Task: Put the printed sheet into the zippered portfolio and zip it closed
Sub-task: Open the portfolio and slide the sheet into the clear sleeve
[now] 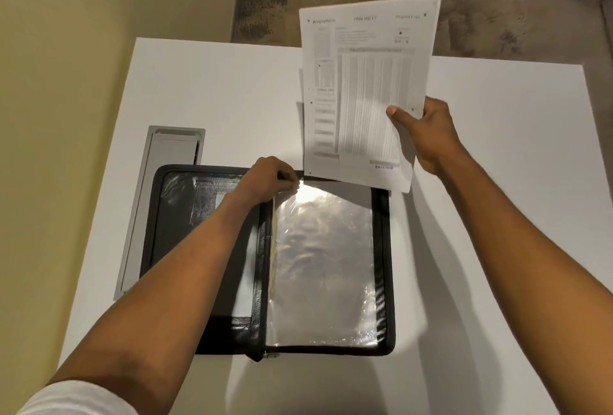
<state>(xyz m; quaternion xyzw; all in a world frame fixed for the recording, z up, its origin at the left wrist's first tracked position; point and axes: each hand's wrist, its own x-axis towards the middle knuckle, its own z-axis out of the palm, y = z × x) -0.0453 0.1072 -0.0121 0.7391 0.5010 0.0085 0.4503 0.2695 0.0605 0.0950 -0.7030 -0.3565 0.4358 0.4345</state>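
A black zippered portfolio lies open flat on the white table. Its right half shows a clear plastic sleeve. My left hand pinches the sleeve's top left corner near the spine. My right hand holds the printed sheet upright by its right edge, above the far edge of the portfolio. The sheet's bottom edge hangs just over the sleeve's top opening. The zipper pull rests at the near edge by the spine.
A grey cable hatch is set into the table left of the portfolio and partly under it. A yellow-green wall runs along the left. Mottled floor lies beyond the table's far edge.
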